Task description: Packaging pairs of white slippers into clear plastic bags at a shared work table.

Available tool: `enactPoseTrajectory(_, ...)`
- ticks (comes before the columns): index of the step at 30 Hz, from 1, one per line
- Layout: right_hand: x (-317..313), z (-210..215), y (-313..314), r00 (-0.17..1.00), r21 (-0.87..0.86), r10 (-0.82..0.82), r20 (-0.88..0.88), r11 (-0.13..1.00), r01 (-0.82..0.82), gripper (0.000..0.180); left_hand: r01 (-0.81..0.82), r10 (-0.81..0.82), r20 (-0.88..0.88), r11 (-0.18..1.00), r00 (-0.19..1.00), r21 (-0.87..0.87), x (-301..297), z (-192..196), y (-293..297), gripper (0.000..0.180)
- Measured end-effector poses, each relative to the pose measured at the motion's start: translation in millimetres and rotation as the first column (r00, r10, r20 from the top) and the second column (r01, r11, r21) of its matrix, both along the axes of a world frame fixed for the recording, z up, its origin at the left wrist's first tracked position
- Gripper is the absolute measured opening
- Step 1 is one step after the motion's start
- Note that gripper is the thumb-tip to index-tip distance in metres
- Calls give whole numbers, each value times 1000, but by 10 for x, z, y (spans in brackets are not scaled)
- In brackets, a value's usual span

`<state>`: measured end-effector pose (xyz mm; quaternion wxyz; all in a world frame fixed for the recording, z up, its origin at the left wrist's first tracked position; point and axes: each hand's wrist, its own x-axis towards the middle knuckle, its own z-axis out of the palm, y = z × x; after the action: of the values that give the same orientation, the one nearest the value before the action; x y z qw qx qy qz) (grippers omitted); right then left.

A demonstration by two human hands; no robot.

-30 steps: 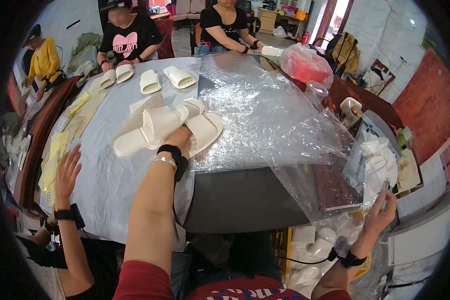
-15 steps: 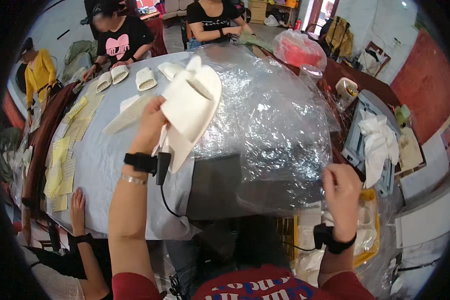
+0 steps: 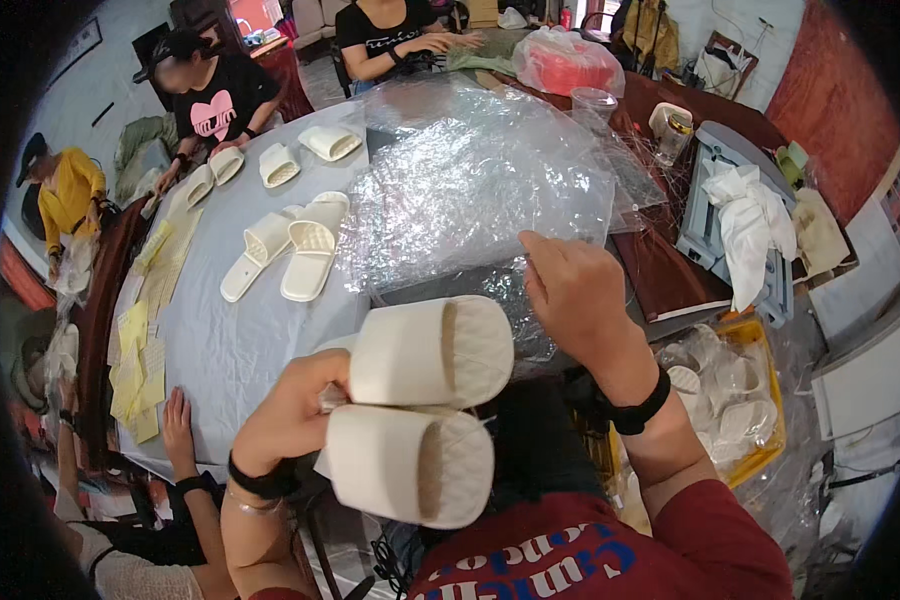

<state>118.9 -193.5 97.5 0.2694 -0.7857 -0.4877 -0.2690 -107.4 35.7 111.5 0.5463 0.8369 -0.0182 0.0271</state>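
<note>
My left hand (image 3: 288, 412) is closed around a pair of cream slide slippers, held low in front of me. The upper slipper (image 3: 400, 350) and the lower slipper (image 3: 378, 458) lie side by side, toe openings toward my hand and quilted soles to the right. My right hand (image 3: 582, 298) is over the near right edge of a stack of clear plastic bags (image 3: 470, 190). Its fingers are bent together at a bag's edge, the thumb mostly hidden. Another pair of cream slippers (image 3: 308, 262) rests on the table, left of the bags.
More slippers (image 3: 330, 143) stand along the far left edge, near yellow paper sheets (image 3: 138, 375). A yellow crate (image 3: 770, 440) holding bagged slippers is at lower right. A grey device with white cloth (image 3: 750, 225) sits to the right. Co-workers sit around; another person's hand (image 3: 178, 430) rests at left.
The slippers in my left hand came down toward me and turned sideways. My right hand moved left and up to the bags, which now lie flatter. Another slipper pair now shows on the table.
</note>
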Motion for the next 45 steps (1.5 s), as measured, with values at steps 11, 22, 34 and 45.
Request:
enactPoseTrajectory(11, -358, -62, -28, 987, -58, 154, 44, 987, -151, 19, -377, 306, 275, 889, 911, 261, 851, -586, -74, 14)
enactPoseTrajectory(22, -592, -42, 95, 956, 41, 286, 61, 957, -288, 26, -470, 314, 444, 829, 839, 303, 1484, -467, -670, 17)
enactPoseTrajectory(34, -912, -86, -238, 882, 21, 471, -7, 882, -470, 29, -367, 185, 536, 894, 824, 256, 2004, -851, -731, 34)
enactPoseTrajectory(45, -262, -610, -963, 980, -302, 108, -168, 940, -156, 71, 149, -160, -23, 847, 987, 511, 704, -49, -602, 32)
